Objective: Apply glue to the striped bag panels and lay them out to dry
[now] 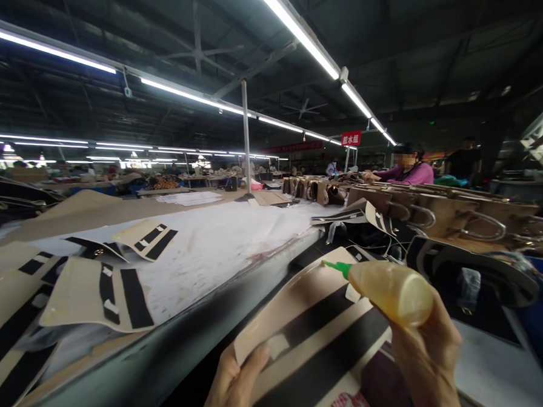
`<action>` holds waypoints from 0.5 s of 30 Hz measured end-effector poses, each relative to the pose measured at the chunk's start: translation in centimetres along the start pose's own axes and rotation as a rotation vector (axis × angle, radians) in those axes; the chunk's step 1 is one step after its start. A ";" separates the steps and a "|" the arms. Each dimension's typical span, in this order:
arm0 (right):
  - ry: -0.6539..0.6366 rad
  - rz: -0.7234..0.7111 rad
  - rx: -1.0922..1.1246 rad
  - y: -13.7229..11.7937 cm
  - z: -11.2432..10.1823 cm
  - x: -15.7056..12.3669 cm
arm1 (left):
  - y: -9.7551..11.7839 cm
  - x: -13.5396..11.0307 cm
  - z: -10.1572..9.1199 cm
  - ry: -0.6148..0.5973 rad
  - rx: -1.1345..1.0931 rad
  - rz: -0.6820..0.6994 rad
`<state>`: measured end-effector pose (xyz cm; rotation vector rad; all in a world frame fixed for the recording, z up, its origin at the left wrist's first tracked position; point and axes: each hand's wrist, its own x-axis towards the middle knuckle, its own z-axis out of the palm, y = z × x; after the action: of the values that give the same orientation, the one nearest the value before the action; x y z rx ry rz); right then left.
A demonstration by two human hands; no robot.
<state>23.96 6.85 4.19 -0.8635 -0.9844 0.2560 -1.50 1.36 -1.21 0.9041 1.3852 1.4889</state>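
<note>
My right hand [429, 357] is wrapped round a translucent yellow glue bottle [392, 290]. Its green nozzle [336, 267] points left and touches the top edge of a beige panel with black stripes [314, 333]. My left hand [234, 387] grips the lower left corner of that panel, thumb on top. The panel is tilted up toward me, in front of the table edge.
A long table under white paper [215, 243] runs away to the left, with more beige and black striped panels [98, 294] lying on it. Tan bags with handles [439, 215] are lined up at right. A person in a purple top [412, 172] works farther back.
</note>
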 end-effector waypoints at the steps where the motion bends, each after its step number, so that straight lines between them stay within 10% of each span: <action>1: 0.036 0.015 0.000 0.4 -0.2 0.6 | -0.1 0.0 -0.1 -0.001 -0.007 0.008; 8: -0.163 -0.037 0.013 -1.9 0.0 0.2 | -0.3 0.5 0.5 -0.039 -0.015 0.037; 15: -0.053 -0.155 0.109 -1.9 0.2 -1.2 | -0.2 0.7 0.4 -0.070 -0.033 0.040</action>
<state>22.78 5.09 4.89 -0.6805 -1.0719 0.1988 -1.34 2.14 -1.43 0.9589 1.2952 1.4919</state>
